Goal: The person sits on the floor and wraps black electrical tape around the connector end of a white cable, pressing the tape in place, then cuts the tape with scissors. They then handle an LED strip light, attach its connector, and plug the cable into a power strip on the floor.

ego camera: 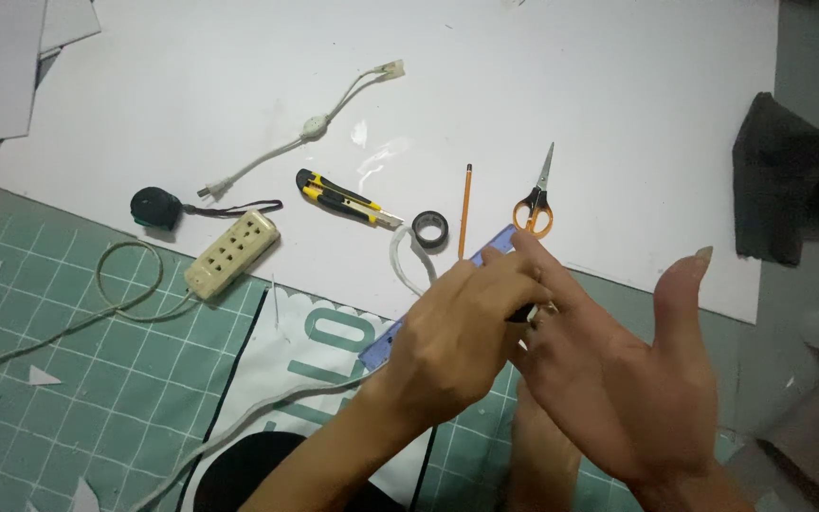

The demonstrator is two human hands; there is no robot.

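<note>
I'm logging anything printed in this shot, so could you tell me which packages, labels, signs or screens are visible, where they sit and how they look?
Printed sheet: lies on the green cutting mat, partly under the left hand; white with large pale-green lettering, a black edge stripe and a black round patch.
No packages, signs or screens are in view.

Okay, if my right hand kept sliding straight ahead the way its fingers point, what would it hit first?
The right hand points up and left, toward the purple ruler it already touches. Beyond that, the pencil and black tape roll lie closest in line, though depth is hard to judge.
</note>
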